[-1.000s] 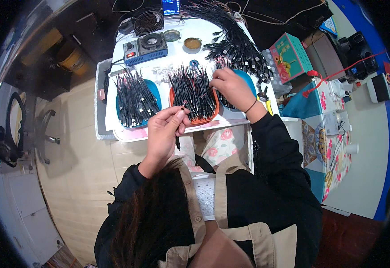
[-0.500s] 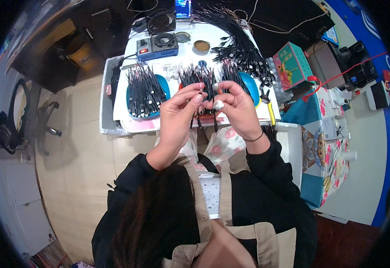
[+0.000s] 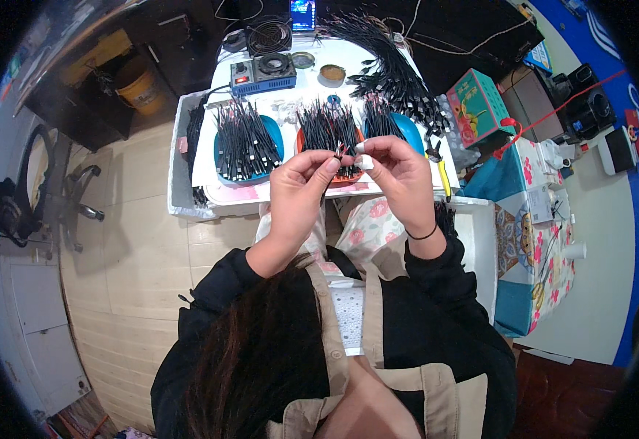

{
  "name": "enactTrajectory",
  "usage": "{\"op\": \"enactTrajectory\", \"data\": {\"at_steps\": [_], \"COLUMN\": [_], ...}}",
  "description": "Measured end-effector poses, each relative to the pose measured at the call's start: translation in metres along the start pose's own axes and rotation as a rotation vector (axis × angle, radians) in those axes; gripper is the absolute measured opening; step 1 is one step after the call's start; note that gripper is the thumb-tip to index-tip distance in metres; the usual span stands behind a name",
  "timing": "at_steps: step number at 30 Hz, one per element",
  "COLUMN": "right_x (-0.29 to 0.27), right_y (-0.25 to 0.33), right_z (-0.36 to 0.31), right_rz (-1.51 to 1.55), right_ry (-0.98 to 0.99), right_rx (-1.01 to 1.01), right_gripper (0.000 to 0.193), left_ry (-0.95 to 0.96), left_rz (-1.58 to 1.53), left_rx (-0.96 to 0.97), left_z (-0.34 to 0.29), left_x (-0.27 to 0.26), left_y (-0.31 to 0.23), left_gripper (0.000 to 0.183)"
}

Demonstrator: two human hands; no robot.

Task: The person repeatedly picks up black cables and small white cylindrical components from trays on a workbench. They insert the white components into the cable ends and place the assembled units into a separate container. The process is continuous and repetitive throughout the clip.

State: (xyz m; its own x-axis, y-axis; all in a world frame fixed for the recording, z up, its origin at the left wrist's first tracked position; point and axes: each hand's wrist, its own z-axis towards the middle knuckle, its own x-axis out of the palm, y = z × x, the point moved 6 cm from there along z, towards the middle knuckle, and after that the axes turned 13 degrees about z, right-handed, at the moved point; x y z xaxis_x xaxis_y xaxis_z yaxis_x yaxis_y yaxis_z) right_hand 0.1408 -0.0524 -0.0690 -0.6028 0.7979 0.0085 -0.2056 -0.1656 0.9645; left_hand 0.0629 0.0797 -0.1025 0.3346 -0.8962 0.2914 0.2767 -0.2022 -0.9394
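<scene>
Both of my hands are raised over the near edge of the white table, fingertips almost meeting. Between thumb and index finger, my left hand (image 3: 302,192) pinches a thin black cable (image 3: 324,194) whose fine wire ends stick up above the fingers. My right hand (image 3: 401,179), with white coverings on its thumb and index fingertips, is bent closed right beside those wire ends; whether it grips a wire cannot be made out. Beyond the hands stand bundles of black cables in a blue tray (image 3: 276,132) at left, an orange tray (image 3: 360,135) in the middle and another blue tray (image 3: 412,130) at right.
At the back left sits a blue solder pot (image 3: 264,83) near a small fan (image 3: 269,36) and a round tin (image 3: 332,74). A large heap of black cables (image 3: 400,80) lies back right. Yellow-handled cutters (image 3: 444,177) rest at the right edge. Foam boxes (image 3: 180,172) flank the table.
My hands have come closer together, and the dark strands that hung below the right fingers no longer show. Wire ends now rise above my left fingertips. The view has shifted slightly.
</scene>
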Motion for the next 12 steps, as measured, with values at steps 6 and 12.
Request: {"op": "enactTrajectory", "data": {"at_steps": [6, 12], "right_x": [0.017, 0.017], "right_y": [0.006, -0.035], "right_z": [0.002, -0.005], "right_rz": [0.185, 0.835], "right_ry": [0.075, 0.039], "right_rx": [0.017, 0.278], "right_gripper": [0.013, 0.013], "left_ry": [0.043, 0.083], "left_rz": [0.007, -0.141], "left_rx": [0.019, -0.109], "left_z": [-0.005, -0.005], "left_x": [0.003, 0.005], "left_y": [0.002, 0.015], "left_gripper": [0.015, 0.015]}}
